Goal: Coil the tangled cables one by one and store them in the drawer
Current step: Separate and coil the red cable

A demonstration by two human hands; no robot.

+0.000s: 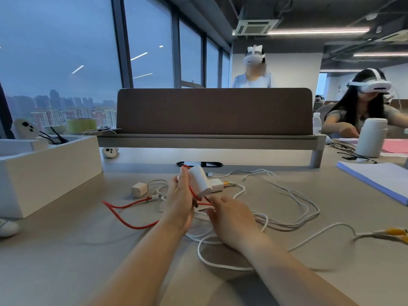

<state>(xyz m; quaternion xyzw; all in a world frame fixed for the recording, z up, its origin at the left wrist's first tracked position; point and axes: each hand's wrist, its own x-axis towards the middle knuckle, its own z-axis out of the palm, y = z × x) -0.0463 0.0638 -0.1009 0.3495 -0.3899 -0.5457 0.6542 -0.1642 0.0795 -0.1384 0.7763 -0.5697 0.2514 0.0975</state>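
Red cable (136,227) amid tangled white cables (287,227)

One head-worn view sits close above the desk (66,261), facing the brown divider panel (214,111) head-on and tilted down. Beyond the panel, the room looks somewhat blurred, perhaps from motion.

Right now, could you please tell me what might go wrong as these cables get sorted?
The red cable, pinched by the right hand and running to the white charger block in the left hand, lies among the white cables; pulling could tighten the tangle. Its trailing end lies near the small white charger, which might get dragged along.
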